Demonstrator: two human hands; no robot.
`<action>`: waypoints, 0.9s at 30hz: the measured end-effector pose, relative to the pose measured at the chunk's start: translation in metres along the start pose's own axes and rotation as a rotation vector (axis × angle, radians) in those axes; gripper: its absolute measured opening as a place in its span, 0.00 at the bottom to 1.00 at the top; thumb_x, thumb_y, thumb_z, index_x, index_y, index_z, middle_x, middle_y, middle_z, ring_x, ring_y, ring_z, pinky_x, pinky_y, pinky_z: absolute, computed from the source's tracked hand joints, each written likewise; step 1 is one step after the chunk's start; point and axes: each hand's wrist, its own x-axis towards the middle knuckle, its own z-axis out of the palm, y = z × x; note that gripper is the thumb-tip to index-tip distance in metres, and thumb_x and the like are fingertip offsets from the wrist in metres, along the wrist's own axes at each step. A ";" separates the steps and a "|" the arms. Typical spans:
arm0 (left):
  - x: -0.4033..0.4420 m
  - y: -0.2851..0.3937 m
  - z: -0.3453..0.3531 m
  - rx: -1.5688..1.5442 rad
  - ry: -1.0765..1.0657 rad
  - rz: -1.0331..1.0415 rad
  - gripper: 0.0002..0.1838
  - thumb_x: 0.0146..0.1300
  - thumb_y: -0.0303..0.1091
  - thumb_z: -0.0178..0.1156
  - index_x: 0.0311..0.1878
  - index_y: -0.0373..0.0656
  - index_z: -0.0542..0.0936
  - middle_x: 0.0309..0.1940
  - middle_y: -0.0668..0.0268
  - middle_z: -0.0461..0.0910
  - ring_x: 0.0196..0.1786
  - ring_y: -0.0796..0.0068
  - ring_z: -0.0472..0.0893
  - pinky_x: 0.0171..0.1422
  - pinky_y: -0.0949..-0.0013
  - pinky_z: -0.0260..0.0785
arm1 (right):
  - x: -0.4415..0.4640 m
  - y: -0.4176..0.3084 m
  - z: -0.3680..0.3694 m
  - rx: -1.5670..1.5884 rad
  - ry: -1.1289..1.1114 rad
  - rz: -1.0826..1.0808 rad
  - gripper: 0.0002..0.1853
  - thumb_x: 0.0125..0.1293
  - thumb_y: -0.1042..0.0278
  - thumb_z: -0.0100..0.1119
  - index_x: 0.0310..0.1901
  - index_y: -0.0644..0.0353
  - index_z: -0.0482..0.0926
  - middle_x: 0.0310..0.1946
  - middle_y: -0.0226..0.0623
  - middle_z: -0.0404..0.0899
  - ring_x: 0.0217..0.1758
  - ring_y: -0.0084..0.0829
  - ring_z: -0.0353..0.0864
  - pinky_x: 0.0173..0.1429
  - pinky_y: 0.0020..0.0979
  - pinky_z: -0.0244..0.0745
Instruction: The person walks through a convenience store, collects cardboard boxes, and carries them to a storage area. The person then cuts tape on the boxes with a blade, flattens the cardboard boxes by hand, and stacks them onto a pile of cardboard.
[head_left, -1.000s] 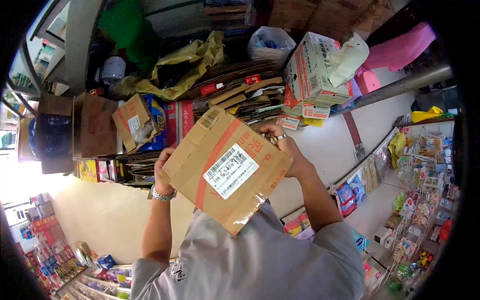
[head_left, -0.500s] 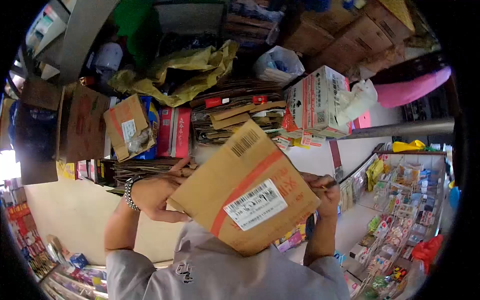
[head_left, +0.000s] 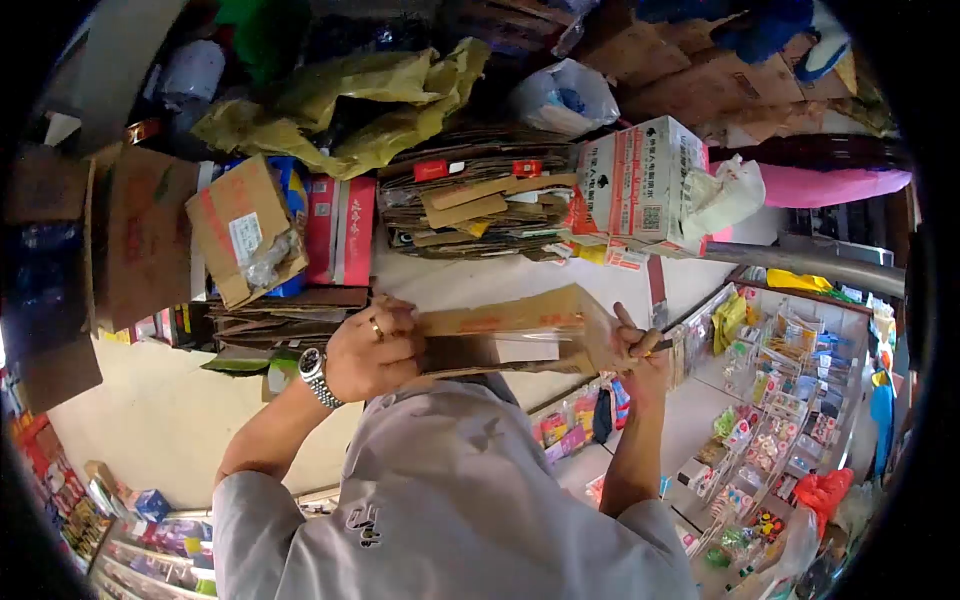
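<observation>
A brown cardboard box (head_left: pixel 500 322) with red print is held up in front of my chest, seen edge-on with a long narrow side toward me. My left hand (head_left: pixel 375 350), with a ring and a metal watch at the wrist, is closed on its left end. At the right end my right hand (head_left: pixel 643 360) grips the box; a thin dark object sticks out between its fingers, too small to name. The flat face that bears the label is mostly turned out of sight.
Beyond the hands lies a stack of flattened cardboard (head_left: pixel 480 205). A white-and-red carton (head_left: pixel 630 190) stands to its right, an opened small box (head_left: pixel 245 230) to its left. A metal rail (head_left: pixel 810 268) crosses the right side above shelves of small goods (head_left: pixel 780 400).
The box has tilted from its labelled face to a narrow side. My left hand has closed round its end. The view has shifted a little over the surroundings.
</observation>
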 end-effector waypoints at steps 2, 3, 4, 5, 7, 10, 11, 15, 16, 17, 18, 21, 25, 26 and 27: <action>-0.008 0.004 0.009 -0.068 0.025 -0.077 0.12 0.42 0.35 0.73 0.31 0.43 0.82 0.47 0.63 0.78 0.57 0.56 0.75 0.64 0.50 0.73 | -0.002 0.007 0.004 0.099 -0.065 0.018 0.14 0.60 0.73 0.68 0.28 0.55 0.69 0.57 0.52 0.77 0.75 0.52 0.59 0.70 0.52 0.65; -0.011 0.008 0.016 -0.214 0.190 -0.248 0.15 0.43 0.35 0.76 0.32 0.43 0.82 0.58 0.56 0.69 0.63 0.50 0.70 0.65 0.49 0.70 | -0.004 0.009 0.011 0.093 -0.012 0.091 0.14 0.61 0.73 0.68 0.28 0.54 0.69 0.58 0.52 0.77 0.74 0.50 0.61 0.69 0.50 0.68; -0.015 0.011 0.021 -0.358 0.360 -0.415 0.17 0.43 0.35 0.79 0.34 0.42 0.82 0.69 0.50 0.60 0.70 0.43 0.65 0.66 0.47 0.68 | -0.007 0.019 0.008 0.016 0.053 0.196 0.14 0.61 0.72 0.68 0.28 0.55 0.69 0.59 0.51 0.76 0.72 0.48 0.65 0.67 0.48 0.70; -0.027 0.010 0.020 -0.518 0.252 -0.510 0.24 0.41 0.37 0.82 0.41 0.42 0.81 0.76 0.43 0.35 0.76 0.37 0.51 0.70 0.44 0.62 | -0.010 0.030 0.005 -0.055 0.112 0.308 0.14 0.61 0.72 0.68 0.28 0.55 0.69 0.60 0.51 0.75 0.69 0.46 0.68 0.66 0.46 0.72; -0.025 0.011 0.044 -0.975 0.545 -0.529 0.45 0.40 0.39 0.83 0.63 0.48 0.69 0.78 0.51 0.36 0.78 0.43 0.48 0.73 0.46 0.56 | -0.012 0.055 0.013 0.105 0.075 0.298 0.13 0.61 0.71 0.68 0.29 0.55 0.69 0.61 0.50 0.74 0.63 0.42 0.75 0.57 0.40 0.79; -0.043 0.013 0.069 -1.225 0.656 -0.656 0.60 0.40 0.39 0.83 0.74 0.49 0.54 0.79 0.56 0.39 0.78 0.53 0.49 0.76 0.52 0.52 | -0.002 0.070 0.026 0.358 0.089 0.255 0.12 0.59 0.75 0.67 0.29 0.53 0.71 0.58 0.48 0.76 0.51 0.35 0.81 0.28 0.24 0.77; -0.057 0.010 0.085 -1.257 0.572 -0.711 0.66 0.40 0.38 0.83 0.77 0.48 0.47 0.78 0.59 0.42 0.78 0.59 0.50 0.77 0.57 0.51 | 0.001 0.079 0.021 0.437 0.043 0.259 0.12 0.59 0.75 0.67 0.29 0.53 0.70 0.59 0.47 0.75 0.52 0.37 0.81 0.29 0.26 0.79; -0.026 0.039 0.113 -1.413 0.654 -0.935 0.66 0.37 0.39 0.84 0.76 0.38 0.50 0.72 0.58 0.59 0.74 0.66 0.60 0.76 0.63 0.53 | 0.017 0.083 -0.005 0.408 -0.068 0.376 0.12 0.59 0.76 0.66 0.29 0.54 0.70 0.61 0.47 0.72 0.47 0.39 0.82 0.33 0.33 0.86; -0.011 0.038 0.108 -1.223 0.671 -1.013 0.61 0.37 0.39 0.84 0.73 0.38 0.55 0.69 0.58 0.63 0.70 0.66 0.64 0.74 0.63 0.56 | 0.023 0.080 -0.014 0.271 -0.036 0.410 0.10 0.59 0.77 0.65 0.30 0.55 0.71 0.59 0.46 0.72 0.45 0.38 0.82 0.34 0.36 0.87; 0.002 0.035 0.104 -1.028 0.681 -1.082 0.57 0.37 0.39 0.83 0.70 0.37 0.59 0.66 0.59 0.67 0.67 0.66 0.68 0.72 0.63 0.59 | 0.033 0.083 -0.029 -0.039 -0.107 0.428 0.06 0.61 0.75 0.63 0.38 0.58 0.77 0.52 0.43 0.78 0.39 0.30 0.81 0.32 0.30 0.84; 0.012 0.035 0.103 -1.013 0.692 -1.074 0.57 0.37 0.39 0.83 0.70 0.37 0.59 0.66 0.59 0.67 0.67 0.66 0.68 0.72 0.63 0.59 | 0.045 0.076 -0.035 -0.035 -0.123 0.418 0.06 0.61 0.75 0.63 0.38 0.58 0.77 0.52 0.43 0.78 0.39 0.30 0.81 0.32 0.30 0.84; 0.052 0.038 0.080 -0.099 0.609 -0.980 0.43 0.34 0.37 0.81 0.57 0.39 0.70 0.49 0.59 0.73 0.53 0.62 0.75 0.59 0.61 0.68 | 0.075 0.086 -0.070 -0.827 -0.175 0.273 0.14 0.68 0.71 0.57 0.54 0.63 0.74 0.41 0.32 0.81 0.31 0.18 0.72 0.30 0.21 0.68; 0.063 0.033 0.088 0.323 0.568 -0.959 0.43 0.28 0.37 0.81 0.55 0.44 0.74 0.47 0.57 0.74 0.50 0.53 0.75 0.54 0.55 0.70 | 0.080 0.007 0.008 -0.530 -0.256 0.370 0.12 0.75 0.66 0.47 0.52 0.61 0.76 0.37 0.30 0.80 0.30 0.16 0.70 0.32 0.21 0.67; 0.067 0.036 0.090 0.326 0.561 -0.957 0.43 0.28 0.37 0.81 0.55 0.44 0.74 0.47 0.57 0.74 0.50 0.53 0.75 0.54 0.55 0.70 | 0.075 -0.009 0.027 -0.461 -0.377 0.425 0.12 0.76 0.65 0.46 0.53 0.61 0.76 0.37 0.30 0.79 0.30 0.16 0.69 0.32 0.21 0.66; 0.072 0.038 0.091 0.379 0.533 -0.965 0.44 0.28 0.37 0.81 0.56 0.44 0.74 0.49 0.56 0.73 0.50 0.52 0.75 0.54 0.54 0.70 | 0.069 -0.022 0.044 -0.387 -0.493 0.475 0.13 0.77 0.65 0.44 0.53 0.60 0.75 0.38 0.30 0.79 0.31 0.16 0.69 0.31 0.21 0.65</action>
